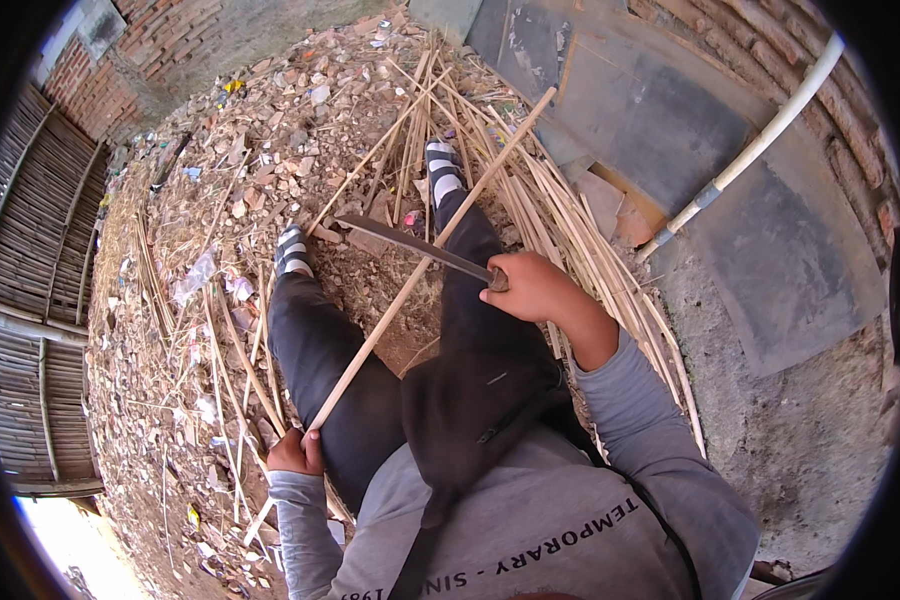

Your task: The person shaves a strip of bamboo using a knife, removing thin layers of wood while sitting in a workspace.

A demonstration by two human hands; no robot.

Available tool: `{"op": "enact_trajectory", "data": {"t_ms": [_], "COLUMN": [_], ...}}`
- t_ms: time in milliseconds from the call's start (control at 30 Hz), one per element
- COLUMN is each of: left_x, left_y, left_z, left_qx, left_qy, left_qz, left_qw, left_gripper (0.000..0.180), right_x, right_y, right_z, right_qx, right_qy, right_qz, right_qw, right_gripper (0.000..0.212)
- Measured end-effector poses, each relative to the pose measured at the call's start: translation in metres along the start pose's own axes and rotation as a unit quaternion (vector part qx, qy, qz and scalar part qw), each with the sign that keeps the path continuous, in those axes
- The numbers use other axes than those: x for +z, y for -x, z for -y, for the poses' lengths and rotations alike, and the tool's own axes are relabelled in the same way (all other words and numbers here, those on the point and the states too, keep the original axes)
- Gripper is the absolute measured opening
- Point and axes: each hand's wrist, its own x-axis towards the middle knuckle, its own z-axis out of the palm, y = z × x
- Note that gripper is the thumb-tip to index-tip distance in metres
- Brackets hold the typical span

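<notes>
The left hand, at the near left beside the left thigh, is closed around a long pale strip. From there the strip slants away to the far right, passing over the right leg, its far end reaching above a heap of similar strips. The right hand is clamped on the handle of a long knife, right of the strip; the blade crosses the strip near its middle and points left, its tip between the shins. Whether the edge touches the strip I cannot tell.

The two legs stand apart, with a patch of earth between them. The left leg borders a broad stretch of rubble with a few loose strips, reaching left to a slatted fence. On the right, room is tighter: the heap lies alongside the right leg, and just beyond it dark panels and a pale pole lean along the edge. A dark bag fills the lap.
</notes>
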Motion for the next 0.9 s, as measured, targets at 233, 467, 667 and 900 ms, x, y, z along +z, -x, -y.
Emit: {"op": "enact_trajectory", "data": {"t_ms": [233, 467, 667, 900], "left_x": [-0.004, -0.002, -0.004, -0.004], "left_y": [-0.001, -0.002, -0.003, -0.002], "left_z": [0.002, 0.000, -0.001, 0.003], "left_qx": [-0.003, -0.012, -0.014, -0.027], "left_qy": [-0.008, 0.012, 0.019, 0.027], "left_qz": [0.011, 0.003, 0.001, 0.018], "left_qw": [1.000, 1.000, 1.000, 0.999], "left_gripper": [0.051, 0.051, 0.050, 0.055], "right_x": [0.013, -0.006, 0.013, 0.005], "right_y": [-0.006, -0.021, -0.006, -0.020], "right_z": [0.026, 0.003, 0.023, -0.002], "right_qx": [-0.068, -0.008, -0.047, 0.001], "right_qy": [0.095, 0.054, 0.063, 0.019], "right_qz": [0.075, -0.030, 0.039, -0.037], "right_qw": [0.990, 0.998, 0.996, 0.999], "right_gripper": [0.024, 0.022, 0.021, 0.024]}}
